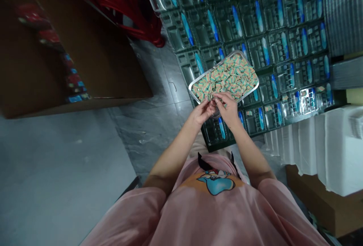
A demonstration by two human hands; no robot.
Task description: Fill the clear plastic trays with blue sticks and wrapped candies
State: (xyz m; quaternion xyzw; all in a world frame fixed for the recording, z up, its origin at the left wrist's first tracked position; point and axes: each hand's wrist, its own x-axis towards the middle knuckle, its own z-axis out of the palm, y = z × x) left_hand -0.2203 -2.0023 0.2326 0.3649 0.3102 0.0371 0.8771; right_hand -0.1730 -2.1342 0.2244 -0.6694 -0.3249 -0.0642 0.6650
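Our left hand (202,113) and right hand (227,108) meet at the near edge of the tray (195,83) of striped pieces (229,74), pinching, it seems, one small piece together.

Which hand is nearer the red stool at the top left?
Left. The left hand is at the near edge of the metal tray, on the side towards the red stool; the right hand is beside it, farther away.

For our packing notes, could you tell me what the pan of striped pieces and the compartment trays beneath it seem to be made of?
The pan looks like bare metal, likely aluminium: dull silver rolled rim. The compartment trays look like thin clear moulded plastic: see-through and glossy with glints.
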